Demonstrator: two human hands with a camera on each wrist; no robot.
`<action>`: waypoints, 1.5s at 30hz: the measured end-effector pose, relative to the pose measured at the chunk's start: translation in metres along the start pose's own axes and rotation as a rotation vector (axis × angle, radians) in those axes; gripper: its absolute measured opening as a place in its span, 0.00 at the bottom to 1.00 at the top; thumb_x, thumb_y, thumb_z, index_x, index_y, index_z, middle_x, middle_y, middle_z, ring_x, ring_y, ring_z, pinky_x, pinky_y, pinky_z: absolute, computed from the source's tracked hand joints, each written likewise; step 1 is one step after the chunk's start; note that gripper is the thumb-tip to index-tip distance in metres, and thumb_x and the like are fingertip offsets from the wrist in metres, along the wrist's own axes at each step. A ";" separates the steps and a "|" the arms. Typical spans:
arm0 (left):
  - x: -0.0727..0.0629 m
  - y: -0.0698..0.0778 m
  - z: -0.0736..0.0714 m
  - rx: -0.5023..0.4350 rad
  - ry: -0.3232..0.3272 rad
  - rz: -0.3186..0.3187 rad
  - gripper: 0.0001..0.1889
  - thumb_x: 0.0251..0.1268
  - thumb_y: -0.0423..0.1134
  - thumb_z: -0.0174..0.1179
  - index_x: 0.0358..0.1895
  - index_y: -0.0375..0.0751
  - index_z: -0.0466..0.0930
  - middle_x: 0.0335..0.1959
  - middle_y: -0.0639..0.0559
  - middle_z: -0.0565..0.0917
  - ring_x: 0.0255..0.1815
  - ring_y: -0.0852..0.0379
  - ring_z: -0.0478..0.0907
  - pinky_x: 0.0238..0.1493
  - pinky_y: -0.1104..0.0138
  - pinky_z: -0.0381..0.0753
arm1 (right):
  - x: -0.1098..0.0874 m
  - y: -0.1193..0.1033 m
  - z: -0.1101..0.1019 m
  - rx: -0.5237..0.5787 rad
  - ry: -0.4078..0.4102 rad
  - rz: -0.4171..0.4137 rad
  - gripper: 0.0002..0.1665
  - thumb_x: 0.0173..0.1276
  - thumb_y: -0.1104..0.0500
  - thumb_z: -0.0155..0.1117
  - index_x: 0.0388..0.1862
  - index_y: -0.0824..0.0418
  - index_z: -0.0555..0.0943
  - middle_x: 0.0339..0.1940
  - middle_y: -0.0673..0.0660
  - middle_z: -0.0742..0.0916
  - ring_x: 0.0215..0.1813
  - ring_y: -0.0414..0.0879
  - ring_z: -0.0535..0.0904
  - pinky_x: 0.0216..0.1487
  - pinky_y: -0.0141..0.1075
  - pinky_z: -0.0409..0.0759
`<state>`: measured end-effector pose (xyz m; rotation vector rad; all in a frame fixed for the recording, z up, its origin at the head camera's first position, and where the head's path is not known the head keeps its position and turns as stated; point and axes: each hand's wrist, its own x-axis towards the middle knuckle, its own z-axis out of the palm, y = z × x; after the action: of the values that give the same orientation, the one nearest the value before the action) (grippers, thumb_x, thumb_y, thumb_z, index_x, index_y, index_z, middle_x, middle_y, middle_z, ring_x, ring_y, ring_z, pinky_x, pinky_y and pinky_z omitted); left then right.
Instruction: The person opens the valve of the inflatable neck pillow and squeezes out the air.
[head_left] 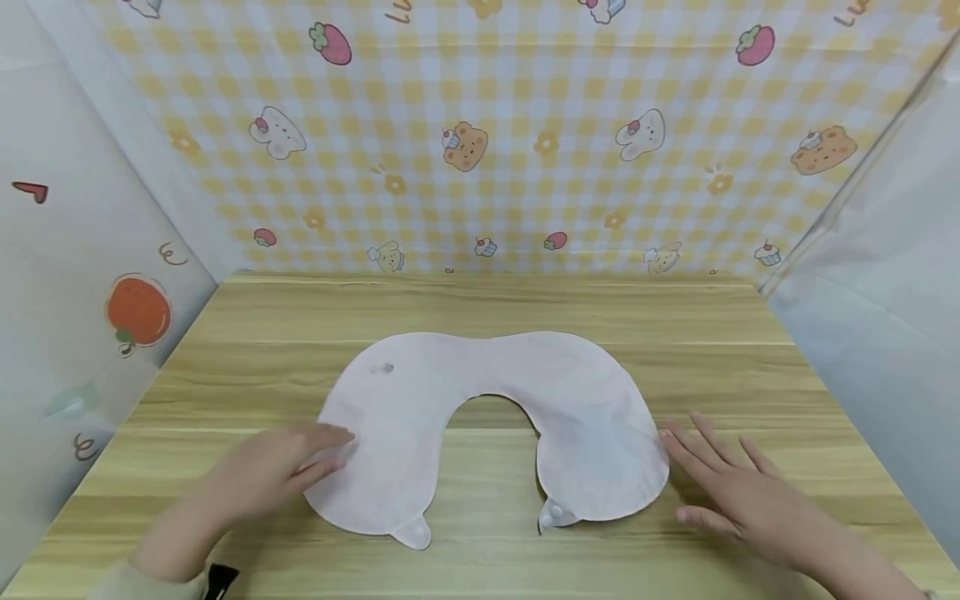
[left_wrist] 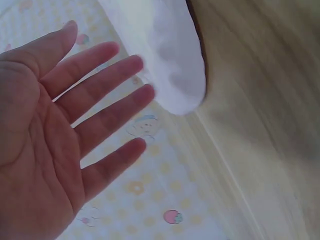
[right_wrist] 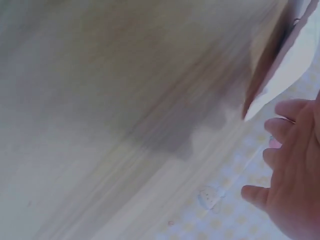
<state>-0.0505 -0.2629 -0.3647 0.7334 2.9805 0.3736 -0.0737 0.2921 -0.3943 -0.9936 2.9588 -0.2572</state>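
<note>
A pale pink U-shaped neck pillow [head_left: 487, 364] lies fairly flat on the wooden table, its opening toward me. At its upper left sits a small clear valve [head_left: 386, 367]. Each end carries a snap tab, the left tab [head_left: 412, 532] flat and the right tab [head_left: 553, 514] partly folded. My left hand [head_left: 270, 471] reaches over the pillow's left edge, and in the left wrist view its fingers are spread and hold nothing. Beside the right edge, my right hand [head_left: 750, 500] has its fingers extended, fingertips close to the pillow's rim.
Behind the wooden table [head_left: 487, 304] hangs a yellow checked backdrop [head_left: 510, 100] with cartoon prints. A white printed sheet [head_left: 60, 275] borders the left side, and a plain white sheet [head_left: 892, 267] the right. Something black [head_left: 221, 577] shows at the left cuff.
</note>
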 end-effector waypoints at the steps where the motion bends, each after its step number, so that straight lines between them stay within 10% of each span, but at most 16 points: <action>1: 0.005 -0.004 -0.001 -0.003 0.013 0.005 0.16 0.68 0.41 0.62 0.54 0.40 0.84 0.52 0.49 0.87 0.55 0.46 0.84 0.56 0.50 0.82 | 0.004 -0.003 -0.002 -0.003 0.013 -0.016 0.48 0.67 0.39 0.64 0.81 0.48 0.56 0.80 0.52 0.66 0.84 0.39 0.33 0.81 0.57 0.31; 10: 0.049 -0.032 0.007 -0.068 0.060 0.010 0.24 0.69 0.38 0.61 0.66 0.34 0.74 0.66 0.37 0.77 0.67 0.36 0.74 0.64 0.44 0.74 | 0.054 -0.026 -0.005 -0.015 0.104 -0.142 0.44 0.67 0.41 0.66 0.78 0.45 0.62 0.79 0.51 0.67 0.81 0.53 0.56 0.64 0.60 0.70; 25: 0.085 -0.044 0.017 -0.125 -0.037 0.025 0.39 0.57 0.46 0.72 0.70 0.32 0.68 0.71 0.33 0.70 0.72 0.34 0.67 0.69 0.43 0.68 | 0.092 -0.029 -0.002 0.087 0.124 -0.355 0.37 0.62 0.43 0.70 0.69 0.50 0.75 0.69 0.57 0.79 0.67 0.59 0.75 0.58 0.54 0.80; 45: 0.095 -0.045 0.017 -0.132 -0.110 -0.016 0.41 0.53 0.46 0.74 0.69 0.33 0.69 0.71 0.35 0.70 0.73 0.34 0.65 0.71 0.41 0.65 | 0.093 -0.029 0.004 0.112 0.069 -0.355 0.33 0.61 0.44 0.72 0.66 0.48 0.78 0.68 0.56 0.80 0.67 0.56 0.74 0.57 0.52 0.81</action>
<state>-0.1528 -0.2537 -0.3914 0.6928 2.8255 0.5062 -0.1304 0.2133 -0.3901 -1.5170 2.7685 -0.4635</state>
